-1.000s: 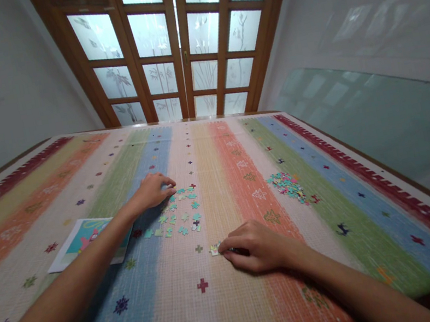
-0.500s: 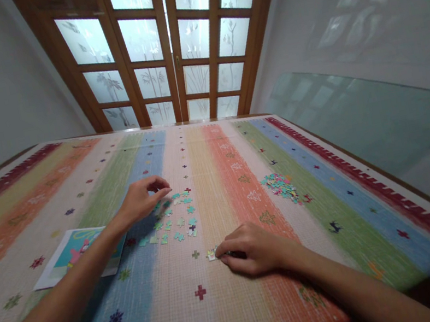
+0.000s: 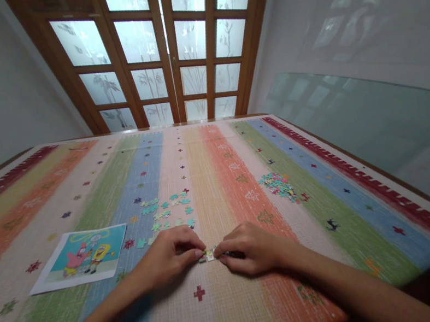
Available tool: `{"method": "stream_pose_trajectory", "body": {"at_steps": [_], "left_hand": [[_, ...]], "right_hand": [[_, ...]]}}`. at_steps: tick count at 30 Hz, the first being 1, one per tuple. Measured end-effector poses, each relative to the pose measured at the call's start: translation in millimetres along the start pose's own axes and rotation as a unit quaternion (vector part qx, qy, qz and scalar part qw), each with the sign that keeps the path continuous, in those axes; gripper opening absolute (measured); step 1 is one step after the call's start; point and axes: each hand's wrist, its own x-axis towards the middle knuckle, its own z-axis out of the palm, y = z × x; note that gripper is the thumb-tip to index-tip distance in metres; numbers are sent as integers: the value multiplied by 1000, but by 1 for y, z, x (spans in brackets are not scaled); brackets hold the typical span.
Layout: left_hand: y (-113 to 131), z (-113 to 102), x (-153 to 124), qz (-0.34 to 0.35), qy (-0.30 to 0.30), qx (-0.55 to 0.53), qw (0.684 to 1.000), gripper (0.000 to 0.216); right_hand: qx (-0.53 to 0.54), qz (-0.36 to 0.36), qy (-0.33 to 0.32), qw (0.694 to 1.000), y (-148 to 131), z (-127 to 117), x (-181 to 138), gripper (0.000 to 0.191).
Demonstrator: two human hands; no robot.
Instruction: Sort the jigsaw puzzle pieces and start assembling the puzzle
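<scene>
My left hand is closed in a pinch at the small cluster of joined jigsaw puzzle pieces. A puzzle piece edge shows at its fingertips, mostly covered by the fingers. From the other side, my right hand pinches the cluster's right end and rests on the cloth. Much of the cluster is hidden beneath the fingers. Just beyond my left hand lie several loose teal and green puzzle pieces, spread in rough rows; the nearest ones are partly covered by that hand.
On the left lies a printed cartoon picture. A heap of mixed puzzle pieces sits to the right. A striped tablecloth covers the table. Behind stand wood-framed glass doors, and a glass panel leans on the right.
My left hand has come back from the loose pieces to the joined cluster, next to my right hand. It no longer covers the cartoon picture. My right hand has stayed in place.
</scene>
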Motion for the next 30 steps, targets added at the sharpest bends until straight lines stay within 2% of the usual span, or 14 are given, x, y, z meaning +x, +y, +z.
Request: {"method": "stream_pose_trajectory", "body": {"at_steps": [6, 19, 30], "left_hand": [[1, 9, -3, 38, 20, 78, 996, 19], [0, 20, -12, 46, 49, 127, 990, 18], [-1, 24, -18, 81, 73, 168, 980, 14]], "right_hand": [[-13, 4, -3, 1000, 0, 0, -1, 29], [-9, -2, 3, 1000, 0, 0, 0, 29], [-14, -1, -4, 1000, 1, 0, -1, 28]]}}
